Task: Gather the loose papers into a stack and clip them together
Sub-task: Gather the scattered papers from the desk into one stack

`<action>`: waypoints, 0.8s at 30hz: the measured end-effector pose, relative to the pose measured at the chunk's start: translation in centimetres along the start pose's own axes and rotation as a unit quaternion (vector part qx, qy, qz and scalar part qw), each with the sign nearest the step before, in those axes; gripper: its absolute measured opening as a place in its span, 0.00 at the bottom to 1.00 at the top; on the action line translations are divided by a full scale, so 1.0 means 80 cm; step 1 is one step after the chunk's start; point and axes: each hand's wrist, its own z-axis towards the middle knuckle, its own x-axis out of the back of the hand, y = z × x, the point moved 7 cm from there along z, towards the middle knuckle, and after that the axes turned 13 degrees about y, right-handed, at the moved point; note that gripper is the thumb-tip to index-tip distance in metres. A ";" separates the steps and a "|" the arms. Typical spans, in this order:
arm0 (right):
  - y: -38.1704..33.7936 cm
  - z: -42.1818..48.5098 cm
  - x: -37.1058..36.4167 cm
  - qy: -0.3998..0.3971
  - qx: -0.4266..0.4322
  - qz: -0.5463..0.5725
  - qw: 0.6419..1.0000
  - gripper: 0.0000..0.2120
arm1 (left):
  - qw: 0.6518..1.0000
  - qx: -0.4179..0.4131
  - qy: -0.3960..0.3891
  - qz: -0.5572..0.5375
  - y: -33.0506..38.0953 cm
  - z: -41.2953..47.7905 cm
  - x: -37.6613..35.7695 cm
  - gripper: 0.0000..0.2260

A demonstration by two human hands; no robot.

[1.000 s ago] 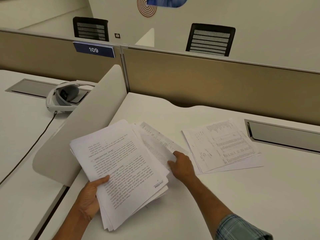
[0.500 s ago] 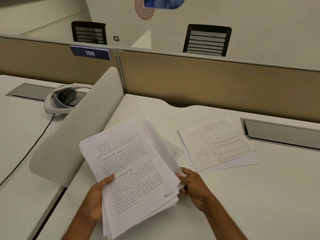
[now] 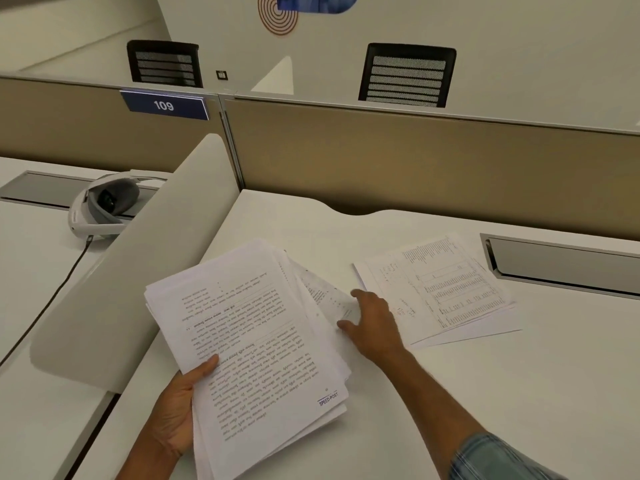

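Observation:
My left hand (image 3: 180, 407) grips a thick, uneven stack of printed papers (image 3: 249, 344) by its lower left edge, thumb on the top sheet, held just above the white desk (image 3: 485, 393). A few sheets fan out from the stack's right side. My right hand (image 3: 374, 323) is at that fanned edge, fingers spread and touching the sheets there. A second, smaller pile of papers with tables (image 3: 440, 289) lies flat on the desk to the right of my right hand. No clip is in view.
A curved white divider (image 3: 138, 258) stands left of the desk. Beyond it a white headset (image 3: 100, 209) with a cable rests on the neighbouring desk. A tan partition (image 3: 415, 161) closes the back. A metal cable tray (image 3: 561, 261) is set into the desk at the right.
My right hand has moved up and right from the stack's lower right edge to the fanned sheets. The stack in my left hand has shifted slightly.

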 end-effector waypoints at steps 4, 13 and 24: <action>-0.008 0.013 -0.019 -0.012 0.023 -0.147 0.989 0.41 | 0.997 -0.055 0.000 0.049 0.010 0.006 -0.008 0.21; -0.009 0.022 -0.027 -0.062 -0.024 -0.117 0.991 0.34 | 0.977 -0.164 0.067 0.118 0.027 -0.004 0.000 0.20; 0.044 -0.015 0.025 -0.021 -0.179 0.337 0.924 0.06 | 0.993 -0.115 -0.009 0.016 0.029 -0.042 -0.030 0.21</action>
